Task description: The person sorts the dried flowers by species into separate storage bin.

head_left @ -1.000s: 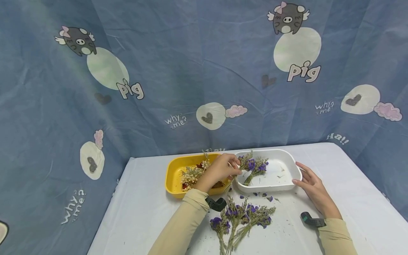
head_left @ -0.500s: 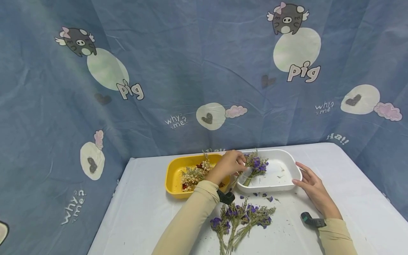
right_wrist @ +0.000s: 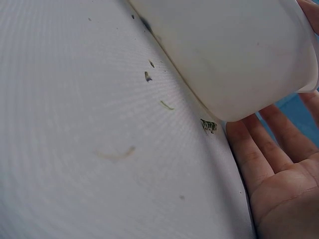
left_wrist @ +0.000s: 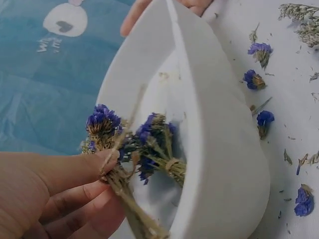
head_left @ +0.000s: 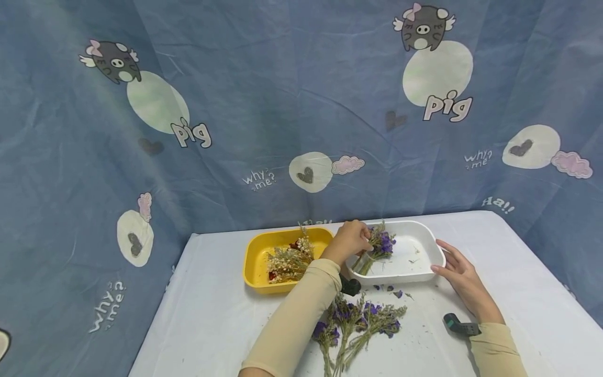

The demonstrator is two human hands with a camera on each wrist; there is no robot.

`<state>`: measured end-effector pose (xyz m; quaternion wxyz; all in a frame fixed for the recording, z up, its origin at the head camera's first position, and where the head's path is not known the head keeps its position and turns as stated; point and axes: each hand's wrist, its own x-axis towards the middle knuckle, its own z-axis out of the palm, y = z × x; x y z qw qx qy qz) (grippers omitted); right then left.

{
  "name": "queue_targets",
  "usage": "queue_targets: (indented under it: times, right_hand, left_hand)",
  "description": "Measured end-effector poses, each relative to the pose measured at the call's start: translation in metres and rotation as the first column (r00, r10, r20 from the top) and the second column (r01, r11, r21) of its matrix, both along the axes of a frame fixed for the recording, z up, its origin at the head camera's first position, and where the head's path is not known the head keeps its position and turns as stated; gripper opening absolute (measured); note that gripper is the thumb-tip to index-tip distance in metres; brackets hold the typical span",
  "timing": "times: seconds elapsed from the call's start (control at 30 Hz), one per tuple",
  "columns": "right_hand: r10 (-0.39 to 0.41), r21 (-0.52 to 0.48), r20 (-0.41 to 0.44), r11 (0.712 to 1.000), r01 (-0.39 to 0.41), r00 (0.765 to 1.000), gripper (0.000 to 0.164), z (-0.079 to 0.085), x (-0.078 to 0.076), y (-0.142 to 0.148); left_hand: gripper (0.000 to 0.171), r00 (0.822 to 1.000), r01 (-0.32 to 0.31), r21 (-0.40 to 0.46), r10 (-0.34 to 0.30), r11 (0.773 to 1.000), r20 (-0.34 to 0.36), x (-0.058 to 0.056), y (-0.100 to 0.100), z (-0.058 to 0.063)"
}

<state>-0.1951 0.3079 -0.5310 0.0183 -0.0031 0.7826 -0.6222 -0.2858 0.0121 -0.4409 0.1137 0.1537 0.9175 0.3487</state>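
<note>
1. L hand [head_left: 349,242], just below ctr of the head view: thumb + fingers pinch a purple bunch [left_wrist: 123,189] by its stems, at the L end of the white tray [head_left: 410,262]. A thin strand, prob. twine, shows by the thumb in the L wrist view.
2. R hand [head_left: 464,280], lower R of the head view: fingers loosely extended, touching the R end of the white tray, prob. steadying it. No flowers in it.
3. Done, I'd say: one tied bunch [left_wrist: 167,159] lies inside the white tray, w/ a few crumbs on the tray floor to its R. Yellow tray [head_left: 252,264], L of the white one, has pale + red dried flowers [head_left: 287,262] in it.
4. In progress: held bunch prob. not set down yet; can't tell if it touches the tray floor.
5. Left: approx. 3 purple clumps [head_left: 379,319] on the counter [head_left: 212,324], bottom ctr; can't tell if tied. Purple lot looks under half done.
6. Loose purple heads [left_wrist: 304,201] + bits lie along the white tray's near side, not cleared.
</note>
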Motion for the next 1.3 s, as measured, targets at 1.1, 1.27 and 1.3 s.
queue_targets:
  times: [1.1,1.27,1.3]
  right_hand:
    - [-0.002,-0.009,-0.014,1.000,0.002,1.000,0.079,-0.001,-0.001,0.001]
    - [0.003,-0.002,-0.010,1.000,-0.003,1.000,0.079,-0.001,0.000,0.001]
    - [0.005,-0.005,-0.012,1.000,-0.005,1.000,0.079,-0.001,0.000,0.001]
  left_hand:
    - [0.011,0.996,0.037,-0.294,-0.058,0.955,-0.064,0.000,0.011,0.002]
    - [0.015,0.995,0.016,-0.246,-0.040,0.969,-0.095,0.002,0.006,0.006]
    - [0.016,0.994,0.015,-0.228,-0.040,0.974,-0.103,0.003,0.004,0.008]
